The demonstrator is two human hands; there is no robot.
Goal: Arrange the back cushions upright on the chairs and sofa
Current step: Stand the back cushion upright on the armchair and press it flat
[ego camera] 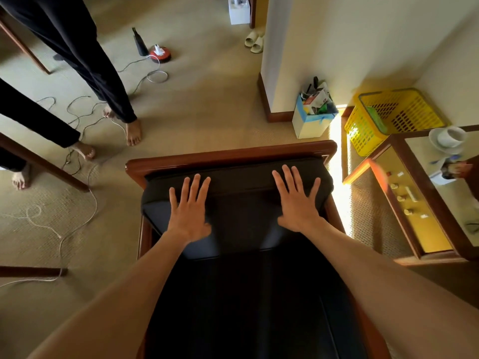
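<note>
A black back cushion (241, 216) stands against the wooden backrest of a dark wood-framed chair (230, 155) right below me. My left hand (190, 208) lies flat on the cushion's left half, fingers spread. My right hand (298, 202) lies flat on its right half, fingers spread too. Neither hand grips anything. The black seat cushion (248, 307) lies below, between my forearms.
Two barefoot people in dark trousers (85, 60) stand at the left among loose white cables (77, 229). A yellow basket (391, 117), a cardboard box of items (312, 117) and a wooden side table with a cup (449, 137) sit at the right. Slippers (255, 41) lie by the wall.
</note>
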